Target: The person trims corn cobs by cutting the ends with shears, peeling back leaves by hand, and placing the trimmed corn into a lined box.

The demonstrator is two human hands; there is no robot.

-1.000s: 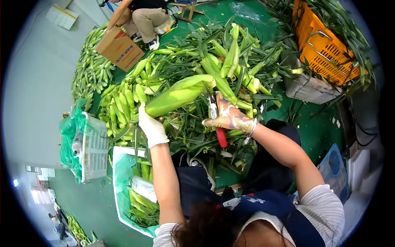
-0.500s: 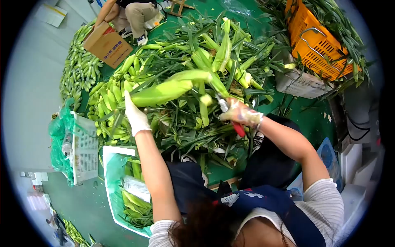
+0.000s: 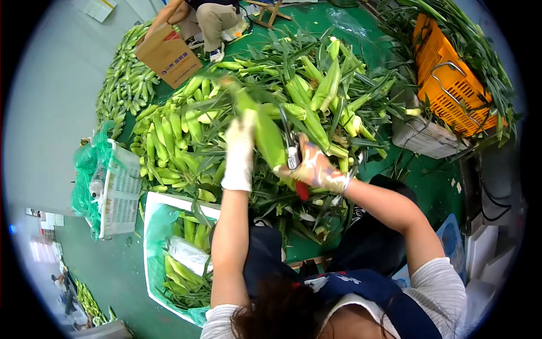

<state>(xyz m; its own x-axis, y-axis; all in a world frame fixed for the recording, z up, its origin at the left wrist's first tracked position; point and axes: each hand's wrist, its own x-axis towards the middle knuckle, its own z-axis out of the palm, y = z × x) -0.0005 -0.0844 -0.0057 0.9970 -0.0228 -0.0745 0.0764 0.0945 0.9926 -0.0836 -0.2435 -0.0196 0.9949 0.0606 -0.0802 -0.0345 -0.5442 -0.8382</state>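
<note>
Green unhusked corn ear [image 3: 269, 138], tilted above leafy corn pile [image 3: 324, 87], apparently clasped in white-gloved left hand [image 3: 239, 144] (motion blur smears exact finger placement). Right hand [image 3: 317, 168], in patterned glove, wrapped round red-handled pruning shears [image 3: 292, 157], just beside ear. Hands apart. Possible trouble: ear swinging across blades could gash husk or catch left glove; low dip might snag shears in loose leaves.
</note>
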